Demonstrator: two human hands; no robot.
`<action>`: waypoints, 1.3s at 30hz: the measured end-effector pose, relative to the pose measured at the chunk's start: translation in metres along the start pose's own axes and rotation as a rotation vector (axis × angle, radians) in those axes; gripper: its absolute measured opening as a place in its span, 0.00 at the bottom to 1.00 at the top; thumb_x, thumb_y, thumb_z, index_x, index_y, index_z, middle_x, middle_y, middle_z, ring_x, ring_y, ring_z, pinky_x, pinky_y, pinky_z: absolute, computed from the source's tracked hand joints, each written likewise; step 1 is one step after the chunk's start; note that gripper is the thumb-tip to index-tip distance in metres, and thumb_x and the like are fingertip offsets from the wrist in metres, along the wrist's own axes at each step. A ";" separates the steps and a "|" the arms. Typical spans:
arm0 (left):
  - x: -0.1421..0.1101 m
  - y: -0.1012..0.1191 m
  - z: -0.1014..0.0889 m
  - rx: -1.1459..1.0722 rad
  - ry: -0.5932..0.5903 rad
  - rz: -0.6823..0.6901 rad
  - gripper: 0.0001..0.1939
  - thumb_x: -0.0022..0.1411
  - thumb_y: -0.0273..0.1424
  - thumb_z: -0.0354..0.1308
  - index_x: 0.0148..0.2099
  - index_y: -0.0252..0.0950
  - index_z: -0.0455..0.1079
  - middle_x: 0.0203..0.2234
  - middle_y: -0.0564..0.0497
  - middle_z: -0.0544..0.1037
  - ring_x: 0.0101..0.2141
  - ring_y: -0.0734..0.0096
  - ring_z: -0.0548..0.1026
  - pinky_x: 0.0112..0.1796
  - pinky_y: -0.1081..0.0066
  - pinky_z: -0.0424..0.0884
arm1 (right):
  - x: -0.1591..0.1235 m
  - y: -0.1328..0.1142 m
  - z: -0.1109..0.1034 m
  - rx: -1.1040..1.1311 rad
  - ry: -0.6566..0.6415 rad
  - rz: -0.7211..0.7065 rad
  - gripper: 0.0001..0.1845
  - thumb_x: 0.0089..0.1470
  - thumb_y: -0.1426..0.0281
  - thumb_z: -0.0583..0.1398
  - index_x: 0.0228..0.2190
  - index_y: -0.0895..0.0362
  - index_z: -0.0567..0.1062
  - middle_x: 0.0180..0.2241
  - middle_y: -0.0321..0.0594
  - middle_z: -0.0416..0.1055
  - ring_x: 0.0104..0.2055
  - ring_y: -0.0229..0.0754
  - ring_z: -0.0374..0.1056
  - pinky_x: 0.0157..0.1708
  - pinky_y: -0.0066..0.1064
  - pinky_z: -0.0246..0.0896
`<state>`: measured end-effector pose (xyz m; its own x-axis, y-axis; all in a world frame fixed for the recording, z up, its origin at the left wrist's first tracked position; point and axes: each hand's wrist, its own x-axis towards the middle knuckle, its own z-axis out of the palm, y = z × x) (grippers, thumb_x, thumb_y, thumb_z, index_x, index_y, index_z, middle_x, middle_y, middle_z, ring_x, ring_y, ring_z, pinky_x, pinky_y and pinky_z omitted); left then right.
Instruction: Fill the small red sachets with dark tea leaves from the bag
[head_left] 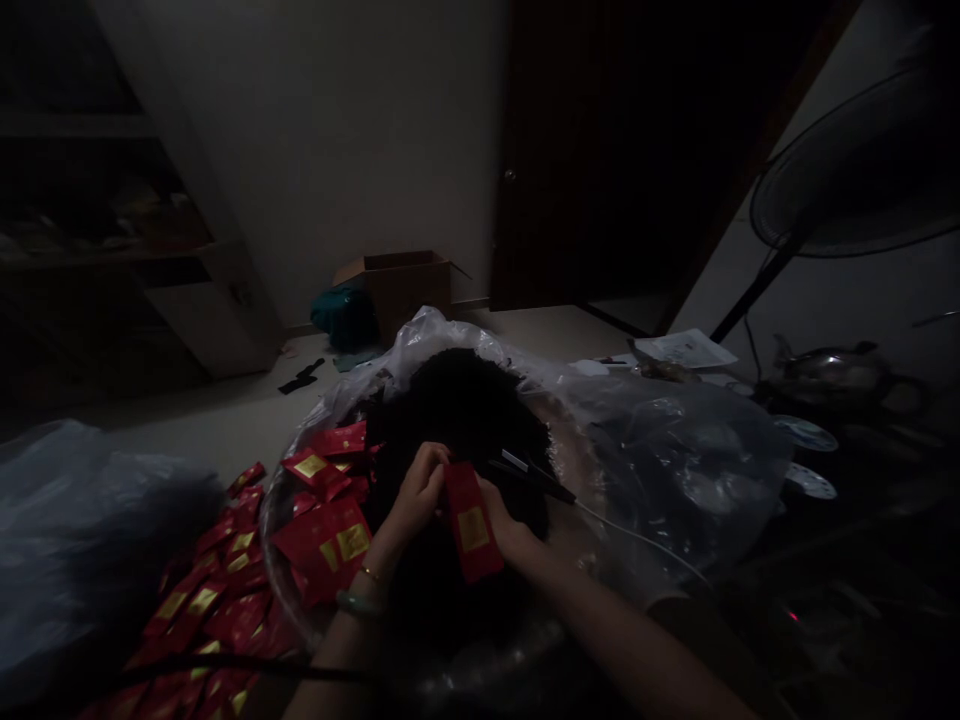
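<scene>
A slim red packet (474,525) was held up in front of the body, directly at the fingers of both hands. By the left hand (421,490) its upper left edge was met, the fingers bent and drawn narrow there, with the packet's edge apparently pinched. By the right hand (504,520) it was flanked from the other side; those fingers were mostly hidden behind the packet, so whether they were closed on it could not be told.

The packet's long axis was pointed from the fingertips back toward the body, its lower end slanted slightly to the right and hung free below the left fingers. Neither hand could be called clearly nearer, since both were placed at its upper half.

Beyond and beneath the fingers, a dark heap (472,395) was spread over clear plastic sheeting (427,325). To the left of the left fingers, a group of red packets (319,535) was gathered beside the heap, and farther left a looser pile (225,600) was strewn. Just right of the right fingers, a black corded device (536,475) was laid on the heap's edge.
</scene>
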<state>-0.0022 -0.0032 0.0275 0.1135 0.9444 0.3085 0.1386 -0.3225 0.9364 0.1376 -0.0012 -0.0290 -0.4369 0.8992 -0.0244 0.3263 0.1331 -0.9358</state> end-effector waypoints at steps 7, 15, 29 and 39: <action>-0.006 0.012 -0.009 0.014 0.112 0.128 0.04 0.48 0.25 0.50 0.25 0.38 0.62 0.27 0.50 0.70 0.31 0.67 0.67 0.34 0.70 0.62 | 0.014 -0.018 -0.013 -0.620 0.049 -0.061 0.11 0.55 0.69 0.55 0.36 0.56 0.77 0.40 0.45 0.72 0.40 0.44 0.68 0.39 0.32 0.60; -0.007 0.000 -0.003 0.302 0.092 0.331 0.05 0.45 0.22 0.49 0.24 0.37 0.61 0.25 0.53 0.67 0.27 0.72 0.66 0.30 0.73 0.62 | 0.032 -0.009 -0.021 0.815 0.280 0.324 0.10 0.54 0.64 0.57 0.28 0.57 0.72 0.23 0.33 0.70 0.21 0.34 0.64 0.19 0.24 0.55; -0.008 0.001 -0.002 0.465 -0.285 0.302 0.05 0.56 0.26 0.53 0.34 0.34 0.70 0.30 0.49 0.72 0.30 0.72 0.70 0.32 0.73 0.66 | 0.036 -0.006 -0.037 1.478 0.216 0.391 0.22 0.62 0.64 0.44 0.31 0.60 0.73 0.29 0.46 0.76 0.34 0.44 0.74 0.35 0.38 0.68; 0.000 -0.003 -0.048 0.653 0.085 0.456 0.10 0.64 0.31 0.51 0.37 0.38 0.73 0.27 0.52 0.67 0.28 0.75 0.67 0.29 0.75 0.64 | 0.034 -0.020 -0.056 1.275 0.234 0.233 0.16 0.59 0.66 0.49 0.33 0.57 0.76 0.33 0.40 0.77 0.32 0.39 0.72 0.33 0.31 0.64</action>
<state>-0.0498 0.0011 0.0330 0.2261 0.7034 0.6739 0.6476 -0.6253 0.4354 0.1634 0.0503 0.0084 -0.2820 0.9151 -0.2883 -0.6969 -0.4019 -0.5940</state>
